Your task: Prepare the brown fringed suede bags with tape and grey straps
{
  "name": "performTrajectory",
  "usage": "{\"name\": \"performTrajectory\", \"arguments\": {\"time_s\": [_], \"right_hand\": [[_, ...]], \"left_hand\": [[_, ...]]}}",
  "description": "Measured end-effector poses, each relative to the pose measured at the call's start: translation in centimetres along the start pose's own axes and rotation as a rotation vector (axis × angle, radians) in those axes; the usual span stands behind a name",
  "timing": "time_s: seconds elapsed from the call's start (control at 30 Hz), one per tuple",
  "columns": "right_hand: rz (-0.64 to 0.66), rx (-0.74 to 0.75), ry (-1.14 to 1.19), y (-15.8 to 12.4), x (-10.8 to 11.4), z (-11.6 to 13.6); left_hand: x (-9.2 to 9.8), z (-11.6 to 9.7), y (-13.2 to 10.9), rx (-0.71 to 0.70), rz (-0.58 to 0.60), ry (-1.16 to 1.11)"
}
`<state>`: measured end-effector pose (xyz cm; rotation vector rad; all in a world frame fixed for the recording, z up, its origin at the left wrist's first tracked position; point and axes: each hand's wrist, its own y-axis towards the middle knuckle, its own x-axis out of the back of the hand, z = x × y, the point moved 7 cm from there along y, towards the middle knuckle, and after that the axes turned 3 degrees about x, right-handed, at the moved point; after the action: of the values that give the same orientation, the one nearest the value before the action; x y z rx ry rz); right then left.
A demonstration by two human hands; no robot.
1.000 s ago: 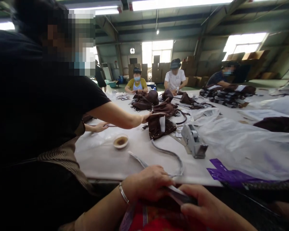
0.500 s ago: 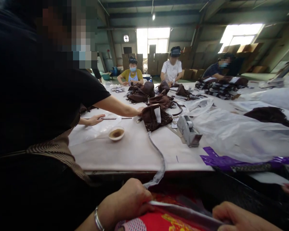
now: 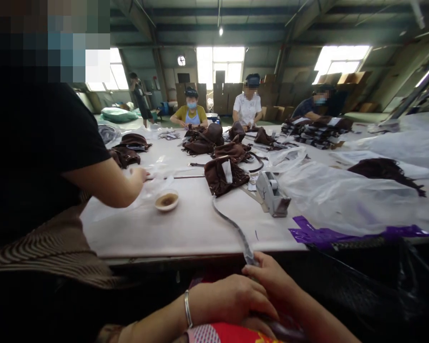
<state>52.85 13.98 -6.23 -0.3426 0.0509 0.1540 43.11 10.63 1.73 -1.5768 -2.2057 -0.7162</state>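
Observation:
A dark brown fringed bag (image 3: 219, 177) with a white paper piece on it lies on the table. Its strap (image 3: 232, 223), wrapped in clear plastic, runs over the table's front edge to my hands. My right hand (image 3: 273, 276) pinches the wrapped strap just at that edge. Below it, my left hand (image 3: 238, 300), with a silver bracelet on the wrist, is closed with curled fingers over the lower length of the strap. The two hands cross close together above red patterned cloth (image 3: 232, 332). My left fingertips are partly hidden.
A tape dispenser (image 3: 273, 194) and a shallow dish (image 3: 167, 200) of brown stuff stand on the table (image 3: 136, 240). Plastic sheeting (image 3: 343, 195) and purple tape (image 3: 318, 233) lie right. A co-worker in black (image 3: 46, 143) reaches in from the left; several others work opposite.
My right hand has moved up and left from the strap's lower part to near the table edge. My left hand has shifted right, lower on the strap. The co-worker's arm has withdrawn from the bag.

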Motion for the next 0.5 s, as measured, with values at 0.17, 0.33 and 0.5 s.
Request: {"name": "performTrajectory", "arguments": {"time_s": [0.17,0.33,0.5], "right_hand": [[0.094,-0.081,0.089,-0.6,-1.2,-1.5],[0.14,-0.118,0.041,-0.8,-1.6,-2.2],[0.159,-0.096,0.082,0.1,-0.5,-5.7]], "left_hand": [[10.6,8.1,-3.5,0.496,-0.67,0.185],[20.3,17.2,-5.3,0.759,-0.904,0.36],[23.1,21.5,-3.0,0.752,-0.819,0.376]]}}
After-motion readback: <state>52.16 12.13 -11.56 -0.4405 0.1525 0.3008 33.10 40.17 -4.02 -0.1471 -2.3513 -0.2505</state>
